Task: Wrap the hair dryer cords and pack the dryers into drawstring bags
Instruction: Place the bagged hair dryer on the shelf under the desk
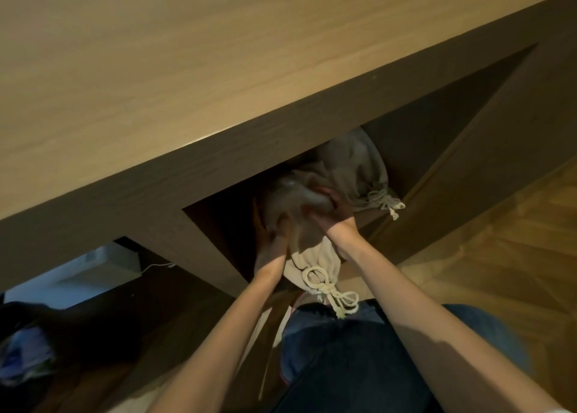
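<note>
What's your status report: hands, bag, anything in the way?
Left hand, right hand both grip tied bag. Second bag lies in cubby, beside it.

Tabletop showing pale wood grain, smooth, giving off soft sheen. Frame beneath looking dark brown wood, matt. Near bag appearing beige woven cloth, matt, creasing; its drawstring showing thick twisted rope, rough. Far bag looking same dull cloth. Floor at right showing wood boards, slightly glossy. Trousers looking blue denim.

The near bag, beige and tied, is gripped between the left hand and right hand. A 2nd bag, also tied, lies just beyond them.
</note>
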`<state>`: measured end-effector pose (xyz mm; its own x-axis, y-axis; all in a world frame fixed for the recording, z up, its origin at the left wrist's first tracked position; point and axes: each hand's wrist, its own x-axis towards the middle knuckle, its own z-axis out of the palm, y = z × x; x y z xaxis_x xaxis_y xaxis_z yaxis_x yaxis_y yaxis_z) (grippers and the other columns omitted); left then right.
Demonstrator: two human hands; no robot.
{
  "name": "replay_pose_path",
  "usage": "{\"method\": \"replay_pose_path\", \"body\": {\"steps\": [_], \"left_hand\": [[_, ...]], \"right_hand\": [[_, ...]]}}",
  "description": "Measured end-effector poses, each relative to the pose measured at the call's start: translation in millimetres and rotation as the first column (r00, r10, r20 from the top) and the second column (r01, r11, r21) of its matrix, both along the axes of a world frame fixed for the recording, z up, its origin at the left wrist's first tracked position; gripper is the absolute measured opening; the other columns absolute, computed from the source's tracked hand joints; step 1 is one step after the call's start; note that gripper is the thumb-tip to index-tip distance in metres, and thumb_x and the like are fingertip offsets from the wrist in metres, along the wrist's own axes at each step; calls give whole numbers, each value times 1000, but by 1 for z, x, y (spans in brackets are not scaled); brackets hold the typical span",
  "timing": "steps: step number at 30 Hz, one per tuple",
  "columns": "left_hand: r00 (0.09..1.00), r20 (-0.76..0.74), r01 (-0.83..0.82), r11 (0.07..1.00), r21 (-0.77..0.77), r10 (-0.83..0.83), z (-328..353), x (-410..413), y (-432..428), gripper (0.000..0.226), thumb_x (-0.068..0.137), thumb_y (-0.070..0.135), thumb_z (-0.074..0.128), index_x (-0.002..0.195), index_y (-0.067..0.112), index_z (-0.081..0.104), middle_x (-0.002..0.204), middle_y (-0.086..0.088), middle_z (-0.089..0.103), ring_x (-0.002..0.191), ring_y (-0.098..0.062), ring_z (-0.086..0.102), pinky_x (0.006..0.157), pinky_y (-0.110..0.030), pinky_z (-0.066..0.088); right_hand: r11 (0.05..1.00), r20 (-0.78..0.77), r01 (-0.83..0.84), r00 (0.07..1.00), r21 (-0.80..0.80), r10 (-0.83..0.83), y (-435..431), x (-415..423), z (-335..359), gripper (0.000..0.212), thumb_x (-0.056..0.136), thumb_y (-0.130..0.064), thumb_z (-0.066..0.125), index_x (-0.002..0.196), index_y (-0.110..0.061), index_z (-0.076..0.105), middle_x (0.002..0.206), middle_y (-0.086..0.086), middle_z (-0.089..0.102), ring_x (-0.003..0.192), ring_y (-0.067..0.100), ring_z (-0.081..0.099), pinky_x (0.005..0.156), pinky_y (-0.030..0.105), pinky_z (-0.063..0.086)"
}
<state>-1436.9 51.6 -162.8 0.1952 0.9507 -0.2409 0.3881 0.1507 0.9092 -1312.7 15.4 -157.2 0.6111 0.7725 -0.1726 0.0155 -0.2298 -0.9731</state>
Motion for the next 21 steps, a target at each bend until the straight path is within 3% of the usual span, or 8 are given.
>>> {"method": "replay_pose_path", "body": {"steps": [4, 6, 10, 12, 14, 16, 19, 21], "left_hand": [[989, -143, 32, 998, 58, -23, -14, -6, 8, 74, 96, 41, 51, 153, 25, 6, 160, -3, 16, 145, -24, 21, 115, -35, 19], [964, -215, 185, 974, 134, -153, -13, -10, 0, 68, 101, 36, 45, 153, 19, 4, 156, 5, 15, 144, -20, 19, 115, -31, 16], [783, -418, 436, 886, -160, -461, -38, -29, -16, 73, 89, 65, 24, 146, 20, 34, 152, -4, 35, 138, -23, 35, 107, -25, 26], [783, -490, 411, 910, -53, -382, -36, -31, -22, 54, 95, 48, 34, 142, 21, 39, 152, -12, 34, 138, -21, 35, 107, -28, 31], [831, -471, 411, 898, 161, -296, -34, -29, -30, 60, 98, 25, 47, 152, 22, 22, 160, -8, 14, 145, -19, 17, 112, -29, 26], [793, -521, 468, 864, 188, -316, -32, -30, -34, 58, 98, 21, 45, 152, 17, 24, 160, -12, 13, 148, -27, 10, 117, -35, 22], [757, -591, 519, 807, 283, -279, -45, -32, -30, 77, 95, 20, 52, 155, 24, 4, 160, -6, -20, 147, -26, -19, 119, -43, 13], [751, -616, 523, 784, 335, -238, -54, -31, -27, 86, 89, 12, 61, 155, 25, 7, 159, -5, -20, 148, -31, -10, 115, -54, 26]], "right_hand": [[997, 155, -71, 985, -4, 71, 23, -1, -12, 41, 81, -5, 75, 119, -9, 61, 104, -14, 58, 89, -6, 56, 85, 10, 47], [996, 200, -91, 976, -3, 89, 28, -4, -19, 39, 82, -6, 75, 119, -8, 61, 110, -6, 60, 97, 5, 56, 84, 5, 43], [996, 277, -87, 957, 11, 81, 24, -5, -24, 40, 84, -8, 73, 122, -7, 61, 116, -4, 60, 108, 10, 55, 95, 18, 44], [996, 368, -77, 926, -36, 85, 17, -5, -25, 42, 83, -15, 72, 124, -10, 62, 123, 6, 61, 115, 19, 54, 101, 26, 39], [990, 508, -37, 856, -134, 100, 7, -4, -26, 45, 81, -27, 69, 125, -20, 62, 127, 11, 58, 121, 30, 50, 106, 37, 34], [978, 578, -4, 806, -208, 126, -5, -4, -21, 43, 83, -25, 67, 125, -26, 61, 128, 9, 56, 122, 32, 48, 106, 38, 34], [982, 554, 44, 830, -184, 67, -15, -8, -13, 35, 89, -15, 64, 123, -23, 64, 121, 10, 64, 114, 27, 58, 98, 40, 47], [980, 515, 2, 851, -198, 102, -15, -10, -14, 34, 92, -15, 61, 125, -22, 64, 121, 11, 66, 112, 27, 61, 99, 40, 48]]}}
